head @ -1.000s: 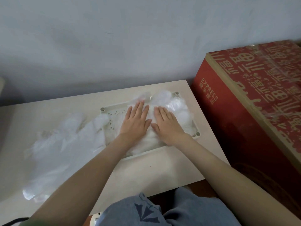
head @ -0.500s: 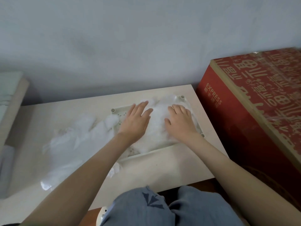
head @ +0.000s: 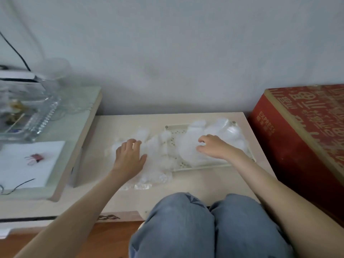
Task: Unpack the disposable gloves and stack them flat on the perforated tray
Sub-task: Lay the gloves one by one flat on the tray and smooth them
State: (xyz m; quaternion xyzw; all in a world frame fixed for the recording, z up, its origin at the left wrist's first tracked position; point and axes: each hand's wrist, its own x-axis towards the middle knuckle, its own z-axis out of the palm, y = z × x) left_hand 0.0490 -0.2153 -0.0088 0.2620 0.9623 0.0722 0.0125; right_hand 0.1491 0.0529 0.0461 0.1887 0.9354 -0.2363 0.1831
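A white perforated tray [head: 204, 166] lies on the right part of the low beige table [head: 186, 185]. A crumpled stack of clear disposable gloves [head: 188, 146] covers most of the tray. More loose gloves [head: 152, 175] lie in a heap on the table, left of the tray and overlapping its left edge. My left hand [head: 128, 157] rests on this loose heap, thumb spread, fingertips bent down into the plastic. On top of the tray's stack sits my right hand [head: 216, 148], with loosely bent fingers and nothing visibly pinched.
A large red cardboard box [head: 301, 138] stands against the table's right side. To the left, a higher shelf [head: 80, 127] carries a glass container [head: 33, 112] and a white sheet [head: 28, 164]. My knees in blue jeans [head: 204, 226] are at the table's front edge.
My left hand left the tray's stack and moved left onto the loose gloves. The right hand stayed on the stack, fingers now more bent. The camera swung left and back.
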